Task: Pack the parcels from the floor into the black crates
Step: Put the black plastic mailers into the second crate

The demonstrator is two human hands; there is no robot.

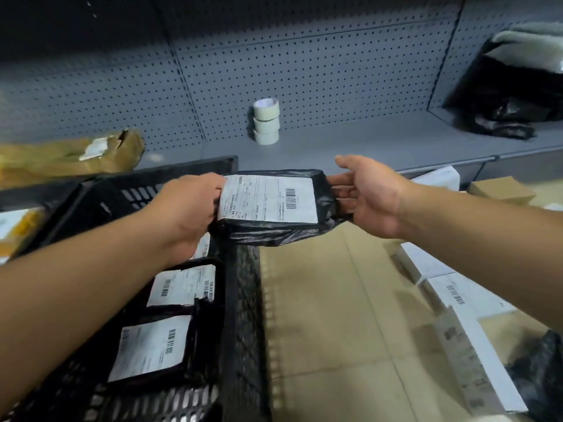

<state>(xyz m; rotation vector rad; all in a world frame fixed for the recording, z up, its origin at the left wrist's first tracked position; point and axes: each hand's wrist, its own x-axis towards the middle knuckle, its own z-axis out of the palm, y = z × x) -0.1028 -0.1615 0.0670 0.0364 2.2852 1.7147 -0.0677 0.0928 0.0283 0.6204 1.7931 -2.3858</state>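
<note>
Both hands hold one black parcel (274, 205) at frame centre, above the right rim of the near black crate (243, 300). Left hand (185, 205) grips the parcel's left edge, fingers curled round it. Right hand (370, 196) at 3 o'clock of the parcel, thumb up and apart, fingers nearly straight and touching the crumpled right end of the wrap. White shipping label (268, 198) on top: barcode at its right side, rows of small print too blurred to read.

In the near crate, at 7 o'clock, two more black parcels, the upper (182, 284) and the lower (152, 348), each with a white barcode label; text unreadable. Second black crate (128, 184) at 9 o'clock.

At 12 o'clock, three stacked tape rolls (266, 121) on the grey shelf (365, 141). White boxes (457, 296) at 4 o'clock on flattened cardboard (329, 315).
</note>
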